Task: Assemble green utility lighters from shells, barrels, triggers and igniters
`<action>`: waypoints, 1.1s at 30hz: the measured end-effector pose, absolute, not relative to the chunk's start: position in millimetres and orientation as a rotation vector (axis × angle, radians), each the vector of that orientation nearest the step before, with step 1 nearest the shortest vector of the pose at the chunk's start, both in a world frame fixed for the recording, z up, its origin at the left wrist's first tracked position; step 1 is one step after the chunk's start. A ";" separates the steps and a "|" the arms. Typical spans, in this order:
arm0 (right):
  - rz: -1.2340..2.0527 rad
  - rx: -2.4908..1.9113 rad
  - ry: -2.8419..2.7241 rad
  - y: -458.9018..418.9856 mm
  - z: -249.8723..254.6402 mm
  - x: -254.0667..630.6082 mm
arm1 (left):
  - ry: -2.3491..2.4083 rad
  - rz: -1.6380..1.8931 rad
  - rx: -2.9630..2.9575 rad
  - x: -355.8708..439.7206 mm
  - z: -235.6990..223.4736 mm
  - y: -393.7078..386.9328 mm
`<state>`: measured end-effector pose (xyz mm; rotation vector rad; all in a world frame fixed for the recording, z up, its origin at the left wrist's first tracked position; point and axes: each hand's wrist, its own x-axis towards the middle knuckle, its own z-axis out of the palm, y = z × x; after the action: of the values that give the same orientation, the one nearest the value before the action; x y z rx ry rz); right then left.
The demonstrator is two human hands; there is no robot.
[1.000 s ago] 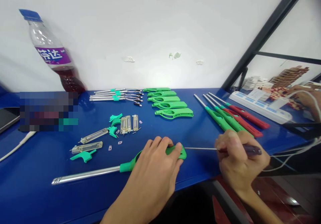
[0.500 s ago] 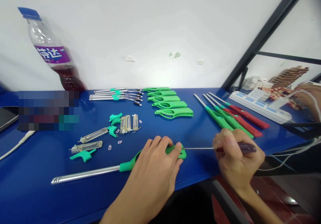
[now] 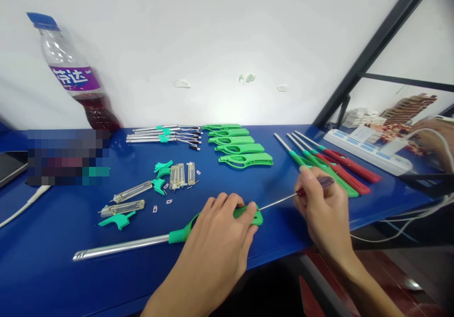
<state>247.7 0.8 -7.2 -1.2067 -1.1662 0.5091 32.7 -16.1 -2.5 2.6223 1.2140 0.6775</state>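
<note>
A green long-nosed lighter (image 3: 177, 235) lies near the table's front edge, its silver tube pointing left. My left hand (image 3: 216, 241) is wrapped over the green handle, pressing it to the table and hiding its middle. In my right hand (image 3: 324, 213) is a screwdriver (image 3: 278, 203) with a dark red handle. Its thin shaft slants down to the left, and the tip touches the lighter's rear end. Beyond my left hand lie clear fuel tanks (image 3: 182, 175), turquoise triggers (image 3: 118, 219) and small metal clips (image 3: 155, 209).
Several green casing halves (image 3: 244, 160) and silver tubes with wires (image 3: 152, 137) line the back. Green and red lighters (image 3: 340, 172) lie at right, near a power strip (image 3: 369, 151). A drink bottle (image 3: 74, 75) stands back left. Another person's hand (image 3: 438, 139) shows at far right.
My right hand has moved left and up a little, tilting the screwdriver so its handle end is higher. Its tip remains at the lighter's end. My left hand has stayed put.
</note>
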 end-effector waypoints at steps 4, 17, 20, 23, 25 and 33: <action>0.593 -1.244 -1.160 6.6 -6.8 249.2 | 1.216 0.672 2.624 33.2 -3.5 -16.1; 0.466 -1.230 -1.208 6.7 -0.2 243.1 | 1.223 0.663 2.615 33.3 -2.4 -15.7; 0.433 -1.174 -1.249 5.2 4.0 236.1 | 1.220 0.656 2.616 33.1 -2.3 -15.0; 0.390 -1.126 -1.288 6.2 6.9 230.6 | 1.222 0.650 2.616 32.8 -2.4 -15.4; 0.361 -1.110 -1.312 8.9 6.9 228.7 | 1.225 0.652 2.616 32.7 -2.9 -16.0; 0.228 -0.996 -1.433 15.1 8.7 218.0 | 1.225 0.652 2.616 32.9 -4.1 -15.8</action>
<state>218.0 15.1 8.7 -0.9964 -1.4333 0.2276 32.9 -15.8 -4.1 2.6159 1.2255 0.6523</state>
